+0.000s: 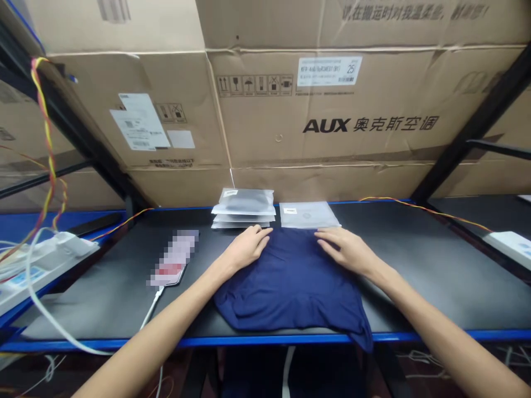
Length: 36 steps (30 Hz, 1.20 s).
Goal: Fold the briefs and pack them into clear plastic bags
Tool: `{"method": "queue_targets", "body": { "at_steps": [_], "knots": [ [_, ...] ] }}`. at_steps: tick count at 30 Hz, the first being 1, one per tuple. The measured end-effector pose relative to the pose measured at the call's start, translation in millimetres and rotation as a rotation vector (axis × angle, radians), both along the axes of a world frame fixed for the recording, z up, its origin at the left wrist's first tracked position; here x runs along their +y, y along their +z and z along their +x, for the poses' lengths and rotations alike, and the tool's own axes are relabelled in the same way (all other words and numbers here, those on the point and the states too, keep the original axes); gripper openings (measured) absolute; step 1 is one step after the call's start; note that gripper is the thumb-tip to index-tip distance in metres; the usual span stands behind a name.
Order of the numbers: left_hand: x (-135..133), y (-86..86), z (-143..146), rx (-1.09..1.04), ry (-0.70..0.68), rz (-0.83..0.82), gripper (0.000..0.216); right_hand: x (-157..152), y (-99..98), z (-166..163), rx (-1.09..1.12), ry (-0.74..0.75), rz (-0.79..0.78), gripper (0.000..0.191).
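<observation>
A navy blue cloth garment (290, 282) lies spread on the dark tabletop, one lower right corner hanging over the front edge. My left hand (251, 243) rests on its upper left corner, fingers stretched out flat. On the upper right corner lies my right hand (342, 246), its fingers extended and slightly apart. Neither hand is closed round the fabric. Just behind the left hand is a stack of flat frosted plastic packets (244, 202) with small labels. Another frosted packet (309, 214) lies flat behind the garment's top edge, near the right fingertips.
A phone (174, 260) with a white charging cable (151, 309) lies left of the garment. Power strips (45, 265) stand at the far left and right (512, 243). Cardboard box panels (265, 132) form the back, between black metal posts (477, 110).
</observation>
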<state>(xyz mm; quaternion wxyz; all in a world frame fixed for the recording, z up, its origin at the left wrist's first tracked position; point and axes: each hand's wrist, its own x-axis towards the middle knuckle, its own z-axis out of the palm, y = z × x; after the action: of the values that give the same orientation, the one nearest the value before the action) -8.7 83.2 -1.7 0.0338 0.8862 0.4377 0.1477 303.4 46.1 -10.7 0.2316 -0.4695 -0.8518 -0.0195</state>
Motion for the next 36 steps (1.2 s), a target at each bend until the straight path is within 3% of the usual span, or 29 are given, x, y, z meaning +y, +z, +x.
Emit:
{"method": "queue_targets", "body": {
  "at_steps": [5, 12, 20, 28, 36],
  "knots": [
    [17, -4.4, 15, 0.056, 0.063, 0.015, 0.038, 25, -5.9, 8, -0.146, -0.076, 0.091, 0.03],
    [18, -9.8, 19, -0.067, 0.069, 0.049, 0.022, 23, -8.8, 9, -0.152, -0.073, 0.085, 0.021],
    [12, -1.4, 15, -0.276, -0.083, 0.153, 0.015, 17, -6.6, 9, -0.142, -0.095, 0.168, 0.026],
    [-13, 10.5, -7, -0.163, -0.267, 0.154, 0.026, -26, -0.2, 7, -0.009, -0.008, 0.263, 0.024],
    [-32, 7.0, -18, -0.055, -0.244, 0.026, 0.027, -46, -9.4, 12, -0.105, 0.039, 0.014, 0.03]
  ]
}}
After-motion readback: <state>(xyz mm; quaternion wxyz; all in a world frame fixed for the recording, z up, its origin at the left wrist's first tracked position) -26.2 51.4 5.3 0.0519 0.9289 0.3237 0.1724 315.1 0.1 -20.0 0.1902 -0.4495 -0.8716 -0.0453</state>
